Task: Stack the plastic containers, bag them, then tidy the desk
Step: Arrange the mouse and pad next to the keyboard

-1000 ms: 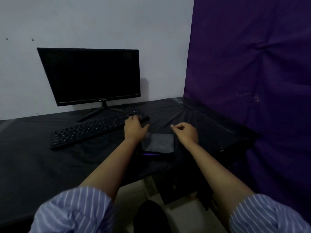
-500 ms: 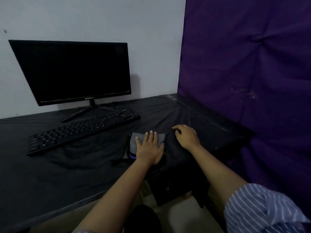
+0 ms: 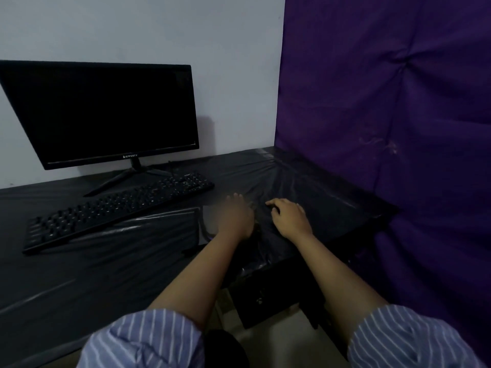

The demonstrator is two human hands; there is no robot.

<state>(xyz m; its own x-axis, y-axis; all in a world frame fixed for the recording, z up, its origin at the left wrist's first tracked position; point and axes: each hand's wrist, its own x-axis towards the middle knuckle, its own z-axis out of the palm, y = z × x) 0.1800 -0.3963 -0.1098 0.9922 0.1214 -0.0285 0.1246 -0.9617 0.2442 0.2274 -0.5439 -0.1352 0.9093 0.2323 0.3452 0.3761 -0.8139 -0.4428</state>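
table: black sheet, no plastic containers or bag in view, so stacking/bagging likely done | monitor + keyboard at back | left hand: blurred, flat on grey cloth, probably wiping | right hand: relaxed, resting on table, grasping nothing | left: finish tidying

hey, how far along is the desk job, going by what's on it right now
Late stage, apparently. No plastic containers or bag show on the desk, so stacking and bagging seem done, or out of view. In hand: the blurred left hand lies on a grey pad; the right hand rests curled on the black cover. Keyboard and monitor look placed; only tidying seems left.
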